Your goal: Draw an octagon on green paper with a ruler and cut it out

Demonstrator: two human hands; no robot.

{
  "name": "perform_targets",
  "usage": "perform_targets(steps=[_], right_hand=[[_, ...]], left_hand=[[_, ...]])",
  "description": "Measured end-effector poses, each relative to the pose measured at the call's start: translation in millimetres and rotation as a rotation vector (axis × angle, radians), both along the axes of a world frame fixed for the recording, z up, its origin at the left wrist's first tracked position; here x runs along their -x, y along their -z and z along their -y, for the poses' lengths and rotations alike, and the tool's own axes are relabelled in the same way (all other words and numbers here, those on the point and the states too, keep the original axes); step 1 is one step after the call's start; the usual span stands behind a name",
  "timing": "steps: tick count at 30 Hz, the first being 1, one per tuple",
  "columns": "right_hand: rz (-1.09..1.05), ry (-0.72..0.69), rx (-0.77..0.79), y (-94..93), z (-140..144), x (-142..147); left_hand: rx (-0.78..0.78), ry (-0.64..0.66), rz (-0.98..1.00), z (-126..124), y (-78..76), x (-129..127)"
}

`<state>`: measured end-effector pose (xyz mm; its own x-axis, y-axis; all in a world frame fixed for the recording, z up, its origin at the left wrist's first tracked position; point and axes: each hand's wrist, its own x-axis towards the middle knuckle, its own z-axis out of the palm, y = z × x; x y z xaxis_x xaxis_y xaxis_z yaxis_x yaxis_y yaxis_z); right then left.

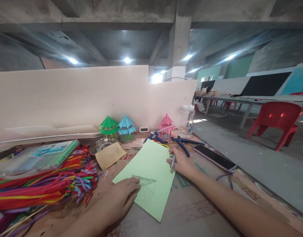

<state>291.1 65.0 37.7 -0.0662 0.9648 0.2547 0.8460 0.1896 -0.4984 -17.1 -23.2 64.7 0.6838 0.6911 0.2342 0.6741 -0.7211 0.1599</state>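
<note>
Lying askew on the table [198, 200], the paper [156, 158] sits between the two hands, one corner pointing back toward the person and its far end close to the glue gun [154, 135]. It looks light and limp enough to bend easily, and would probably skid or crease if pushed from an edge; pressing it flat with spread fingertips, or lifting it by two opposite edges, seems the safest hold. The ruler [144, 179] on top appears thin, stiff and likely slippery, so it is best pinned down near an end, clear of its marked edge. The pen [173, 162] should be light and firm, easiest to grip along the barrel.

The left hand [122, 194] lies palm down, its fingers close together, their tips at the ruler's left end; how hard they press I cannot tell. The right hand [182, 163] is closed around the pen at the paper's right edge.

In looks, the paper is pale green, matt and straight-sided, with faint lines around the ruler, too fine to make out. The ruler is clear, with dark marks along its upper edge; the pen is slim and greyish.
</note>
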Motion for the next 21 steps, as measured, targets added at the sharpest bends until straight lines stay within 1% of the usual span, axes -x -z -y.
perform_targets(steps=[5,9,13,15,18,21], right_hand=[[-0.002,0.061,-0.018,6.3,-8,-7],[-0.029,0.091,-0.062,11.9,-13,-13],[-0.075,0.087,-0.084,19.2,-16,-19],[-0.1,0.084,-0.083,23.8,-18,-23],[-0.131,0.081,-0.085,29.4,-22,-27],[-0.143,0.076,-0.09,29.6,-23,-32]], left_hand=[[0.0,0.033,-0.016,-2,1.6,1],[0.015,0.036,-0.069,-2,-6.0,2],[0.006,0.03,-0.134,-3,-11.8,6],[-0.006,0.003,-0.15,-5,-9.6,8],[-0.022,-0.074,-0.162,-11,-2.4,12],[-0.017,-0.119,-0.175,-15,2.0,15]])
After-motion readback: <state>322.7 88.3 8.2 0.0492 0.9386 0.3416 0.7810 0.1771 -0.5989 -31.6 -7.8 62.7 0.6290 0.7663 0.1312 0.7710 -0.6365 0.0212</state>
